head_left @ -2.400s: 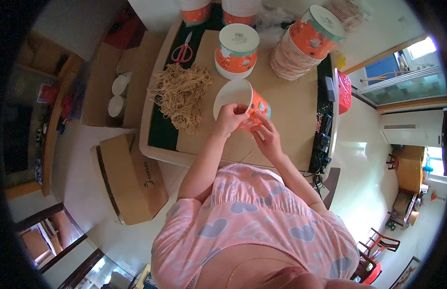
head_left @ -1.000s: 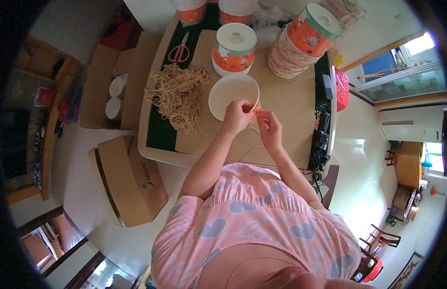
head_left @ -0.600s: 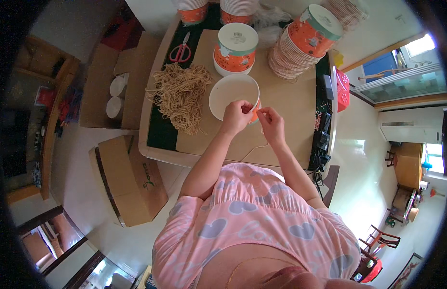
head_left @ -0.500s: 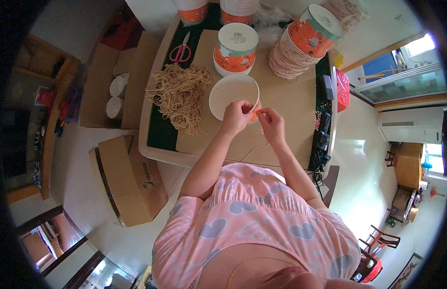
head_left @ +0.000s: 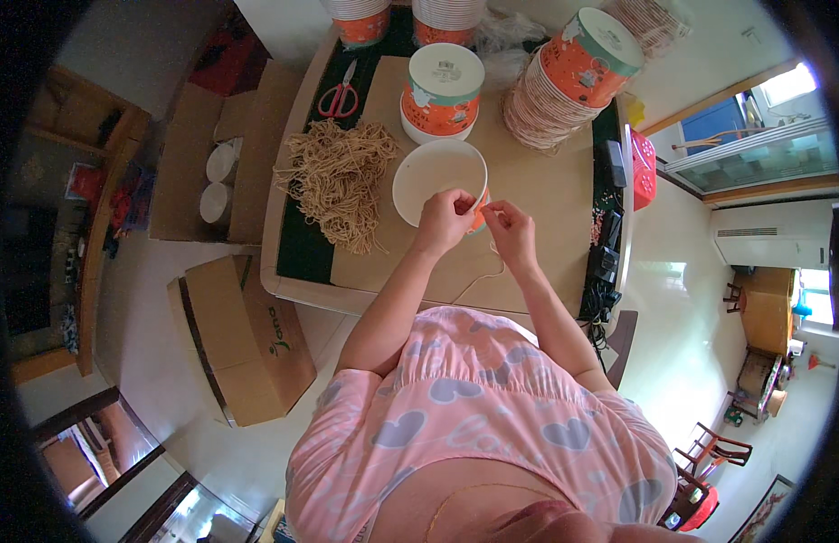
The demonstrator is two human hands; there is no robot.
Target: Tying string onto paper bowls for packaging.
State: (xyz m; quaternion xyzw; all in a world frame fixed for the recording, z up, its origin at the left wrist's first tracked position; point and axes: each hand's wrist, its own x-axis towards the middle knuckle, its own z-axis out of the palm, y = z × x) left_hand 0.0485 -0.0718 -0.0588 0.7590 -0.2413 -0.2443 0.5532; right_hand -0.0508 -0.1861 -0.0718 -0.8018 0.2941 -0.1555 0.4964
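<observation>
A white paper tub (head_left: 419, 176) with an orange outer side lies tipped on the cardboard sheet, its open mouth facing me. At its right part of the rim, my left hand (head_left: 446, 220) is closed on the edge, thumb and fingers pinched together. Just to the right, my right hand (head_left: 511, 233) pinches a thin beige cord (head_left: 484, 274) close to the tub's orange side. The cord's loose length trails down over the cardboard toward me. What lies between the fingertips is mostly hidden. Left of the tub sits a tangled heap of beige cords (head_left: 340, 181).
Red-handled scissors (head_left: 339, 100) lie behind the cords. An upturned orange tub (head_left: 445, 86) stands beyond my hands, with a leaning stack of corded tubs (head_left: 555, 100) at the right. Black adapters (head_left: 606, 262) line the table's right edge. Cardboard boxes (head_left: 247, 344) stand on the left floor.
The loose cord under my right hand has shifted slightly and bows more to the right. Both hands stay at nearly the same place by the tub's rim.
</observation>
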